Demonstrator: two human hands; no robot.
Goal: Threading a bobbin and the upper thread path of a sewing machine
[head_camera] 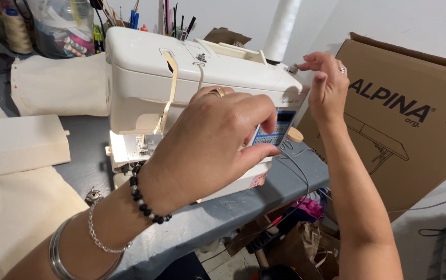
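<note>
Sewing machine (181, 88) sits white and boxy on the grey surface (233, 207), with both hands up against it.

Cream cloth (15, 207) lies flat at the left, and a cream tape (168, 93) hangs down the machine's front. The left hand (212, 140) covers the machine's front, its fingers (262, 150) curled in by the blue panel (280, 127); I cannot tell if they pinch anything. The right hand (329, 85) is at the machine's top right corner, fingers pinched together by a small metal pin (292, 68). A white thread cone (281, 28) stands behind. A brown cardboard box (404, 119) leans at the right.
</note>
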